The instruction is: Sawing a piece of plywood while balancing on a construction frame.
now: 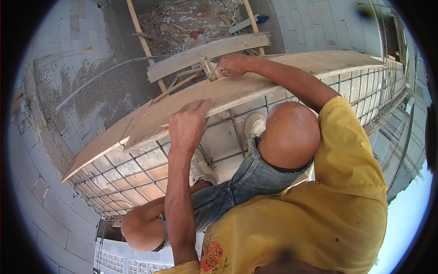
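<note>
A long, thin wooden board (255,86) stretches across the view over a grid of steel bars (232,119). My left hand (188,123) is closed on the board's near edge, fingers curled over it. My right hand (232,66) is closed at a short, rough wooden block (209,68) by the far edge of the board, its fingertips partly hidden. My bare knees and my feet in pale shoes (253,125) are just below the board, over the grid.
Beyond the board, bamboo poles (143,41) and a rough plank (182,59) border a lower area strewn with rubble (187,23). Pale block walls (59,41) rise at left and right. Bundled rebar (401,132) and open sky show at the right.
</note>
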The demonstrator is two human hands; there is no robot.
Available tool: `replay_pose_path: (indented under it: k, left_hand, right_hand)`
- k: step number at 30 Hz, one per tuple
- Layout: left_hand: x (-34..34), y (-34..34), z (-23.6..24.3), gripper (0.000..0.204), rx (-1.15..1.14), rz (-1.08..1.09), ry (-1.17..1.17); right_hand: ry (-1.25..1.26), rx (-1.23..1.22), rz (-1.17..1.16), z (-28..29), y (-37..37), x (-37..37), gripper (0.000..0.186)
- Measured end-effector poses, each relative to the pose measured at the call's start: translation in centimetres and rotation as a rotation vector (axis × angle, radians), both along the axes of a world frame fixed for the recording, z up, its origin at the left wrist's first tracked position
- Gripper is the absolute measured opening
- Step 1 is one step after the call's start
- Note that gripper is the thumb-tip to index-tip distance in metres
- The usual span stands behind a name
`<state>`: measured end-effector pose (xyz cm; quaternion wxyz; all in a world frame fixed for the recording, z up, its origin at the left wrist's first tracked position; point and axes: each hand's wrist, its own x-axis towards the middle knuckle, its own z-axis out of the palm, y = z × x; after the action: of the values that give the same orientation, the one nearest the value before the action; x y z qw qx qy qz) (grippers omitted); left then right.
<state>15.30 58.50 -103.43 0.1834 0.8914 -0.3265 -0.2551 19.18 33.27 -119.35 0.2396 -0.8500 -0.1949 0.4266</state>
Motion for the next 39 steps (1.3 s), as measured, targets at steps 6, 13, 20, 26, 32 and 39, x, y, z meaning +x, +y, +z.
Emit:
replay_pose_path:
  k: [6,13,20,26,32,39]
  left_hand:
    - [0.0,0.0,0.1,0.044,0.016,0.007,0.021]
    - [0.0,-0.3,0.1,0.043,0.035,0.012,0.024]
    - [0.0,-0.4,0.4,0.043,0.035,0.01,0.026]
    - [-0.1,-0.2,0.0,0.042,0.005,0.006,0.006]
    - [-0.2,-0.4,0.2,0.042,0.015,0.012,0.02]
    - [-0.1,0.2,-0.1,0.042,0.032,0.011,0.003]
  right_hand:
    - [0.064,-0.11,0.018,0.3,1.1,0.5,0.028]
    - [0.084,-0.146,0.085,0.0,1.2,0.0,0.031]
    - [0.079,-0.084,0.069,0.2,1.3,0.0,0.03]
    - [0.072,0.094,0.083,1.4,0.1,-0.1,0.028]
    - [-0.369,0.264,-0.652,10.1,-5.0,-1.3,0.033]
    - [-1.072,0.007,-1.864,20.2,-14.9,-14.6,0.037]
